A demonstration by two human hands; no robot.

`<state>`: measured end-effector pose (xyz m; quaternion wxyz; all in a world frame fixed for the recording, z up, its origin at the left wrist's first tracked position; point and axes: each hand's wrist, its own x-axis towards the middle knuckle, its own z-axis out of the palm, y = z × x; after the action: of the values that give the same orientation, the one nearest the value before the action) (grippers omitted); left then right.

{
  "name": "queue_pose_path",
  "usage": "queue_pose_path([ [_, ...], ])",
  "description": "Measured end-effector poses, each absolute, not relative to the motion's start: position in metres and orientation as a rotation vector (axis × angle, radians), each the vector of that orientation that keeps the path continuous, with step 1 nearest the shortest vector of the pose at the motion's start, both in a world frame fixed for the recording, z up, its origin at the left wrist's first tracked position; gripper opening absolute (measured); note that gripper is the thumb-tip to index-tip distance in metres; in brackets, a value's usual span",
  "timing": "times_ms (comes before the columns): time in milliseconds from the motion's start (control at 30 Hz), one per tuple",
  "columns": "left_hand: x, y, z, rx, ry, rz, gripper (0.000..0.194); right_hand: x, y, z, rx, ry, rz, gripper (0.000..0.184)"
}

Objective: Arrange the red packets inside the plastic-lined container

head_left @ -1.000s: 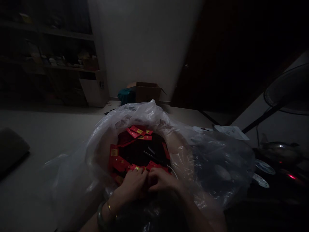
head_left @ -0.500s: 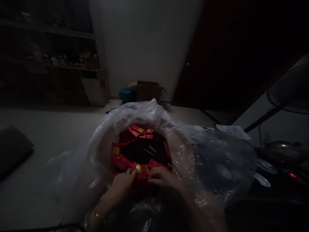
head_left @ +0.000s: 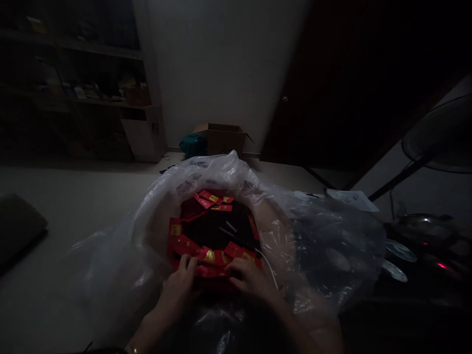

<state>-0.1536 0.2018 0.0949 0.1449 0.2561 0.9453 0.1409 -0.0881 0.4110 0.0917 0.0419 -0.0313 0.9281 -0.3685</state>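
Red envelopes (head_left: 212,255) with gold patches form a ring on a dark surface (head_left: 206,231) in front of me. A red strip, apparently another envelope (head_left: 212,271), lies along the near edge between my hands. My left hand (head_left: 180,282) has its fingertips closed at the left end of that strip. At the right end, my right hand (head_left: 250,280) has curled fingers with the thumb below, also on red paper. Dim light hides the exact grip. Inside the ring lies a slim dark object with two pale tips (head_left: 230,227).
Crumpled clear plastic (head_left: 147,196) surrounds the ring. A white cord (head_left: 271,270) curves beside my right hand. At right are patterned plates (head_left: 400,250), a red light (head_left: 441,266) and a fan (head_left: 442,132). A cardboard box (head_left: 224,140) and shelves (head_left: 92,98) stand behind.
My left hand has moved slightly left and toward me, and my right hand a little toward me. The red strip between them now shows more. The view has shifted slightly.
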Motion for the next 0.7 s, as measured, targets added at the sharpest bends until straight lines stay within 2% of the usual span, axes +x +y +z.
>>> queue_pose_path([
  [200, -0.146, 0.183, 0.092, 1.090, 2.576, 0.715, 0.026, -0.074, 0.422, 0.092, -0.240, 2.986, -0.807, 0.023],
  [300, -0.148, 0.180, 0.102, 1.316, 2.410, 0.952, 0.025, -0.068, 0.415, 0.094, -0.250, 3.014, -0.610, 0.026],
  [400, -0.153, 0.183, 0.106, 1.409, 2.368, 1.037, 0.030, -0.065, 0.400, 0.108, -0.247, 3.012, -0.507, 0.033],
  [533, -0.158, 0.188, 0.096, 1.376, 2.399, 0.959, 0.035, -0.067, 0.383, 0.127, -0.337, 3.006, -0.702, 0.039],
  [700, -0.160, 0.185, 0.101, 1.426, 2.399, 0.976, 0.038, -0.073, 0.391, 0.126, -0.325, 3.069, -1.019, 0.019],
])
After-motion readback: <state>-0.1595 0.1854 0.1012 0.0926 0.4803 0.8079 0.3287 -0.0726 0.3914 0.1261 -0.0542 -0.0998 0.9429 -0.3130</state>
